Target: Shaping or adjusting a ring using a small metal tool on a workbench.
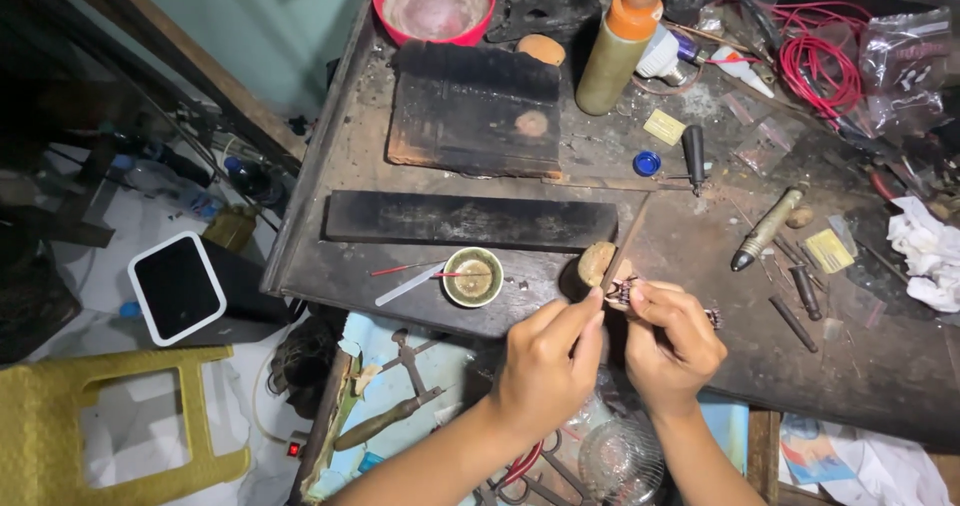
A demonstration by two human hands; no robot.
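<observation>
Pinching a small wire-wound metal jewellery piece between both hands, left hand and right hand, at centre frame over the bench edge, we're mid fine-shaping; next likely needs steady fingertip pressure.

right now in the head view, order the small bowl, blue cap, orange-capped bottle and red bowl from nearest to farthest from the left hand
1. Small bowl, just left of the left hand near the bench's front edge.
2. Blue cap, up and right, mid-bench.
3. Orange-capped bottle, farther back.
4. Red bowl, at the back edge.
</observation>
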